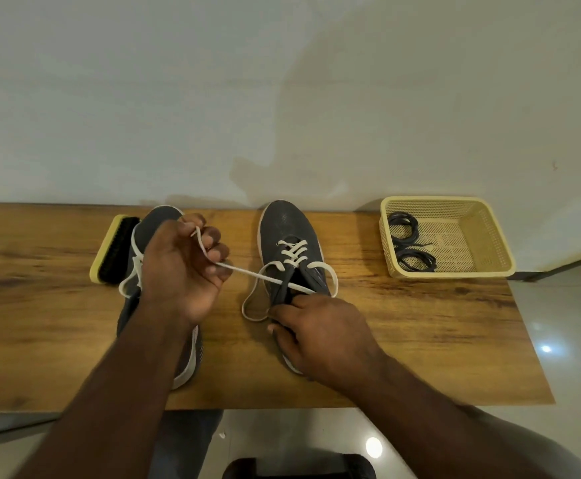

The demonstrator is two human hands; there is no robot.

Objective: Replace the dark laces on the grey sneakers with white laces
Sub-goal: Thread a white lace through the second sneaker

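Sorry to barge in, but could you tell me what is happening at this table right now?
A person is relacing grey sneakers. The left hand pulls a white lace taut from the right sneaker, which the right hand steadies at the tongue. The left sneaker already carries white lacing. The removed dark laces lie coiled in a yellow basket, and a shoe brush sits to the left.

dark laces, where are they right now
In the head view the dark laces lie coiled in the left part of the yellow basket, at the table's far right, beyond the right sneaker.
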